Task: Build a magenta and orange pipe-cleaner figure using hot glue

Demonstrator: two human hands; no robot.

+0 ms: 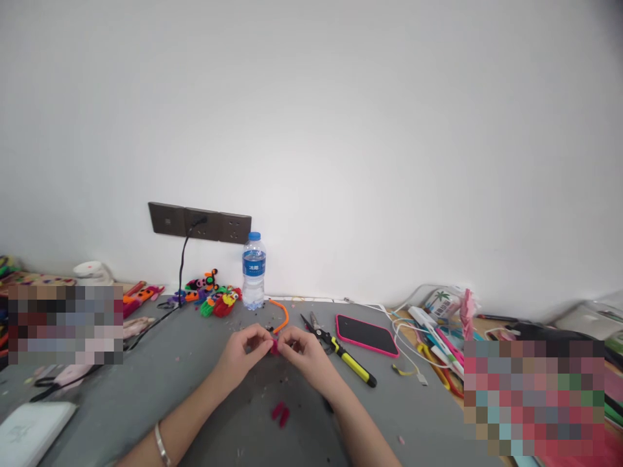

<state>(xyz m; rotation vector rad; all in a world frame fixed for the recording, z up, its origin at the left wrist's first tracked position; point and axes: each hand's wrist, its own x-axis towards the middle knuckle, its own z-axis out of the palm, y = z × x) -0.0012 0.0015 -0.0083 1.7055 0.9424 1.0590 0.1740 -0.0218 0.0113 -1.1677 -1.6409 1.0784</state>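
My left hand (pixel 246 353) and my right hand (pixel 305 358) meet over the grey mat (pixel 243 421). Thumbs and fingers of both are pinched on a small magenta fuzzy piece (pixel 275 348), which they mostly hide. Two short magenta fuzzy pieces (pixel 281 413) lie side by side on the mat below. Just beyond my fingers curves an orange pipe cleaner (pixel 284 313). Right of my right hand rest cutters with yellow-and-black handles (pixel 351 363), their jaws pointing toward the wall.
A water bottle (pixel 254 275) stands against the wall, beside colourful fuzzy figures (pixel 220 299). A pink-edged phone (pixel 367 335) lies behind the cutters. White cables (pixel 406 344) and assorted supplies crowd the right. At front left sits a white box (pixel 34 431); a black cord (pixel 181 266) hangs from the socket.
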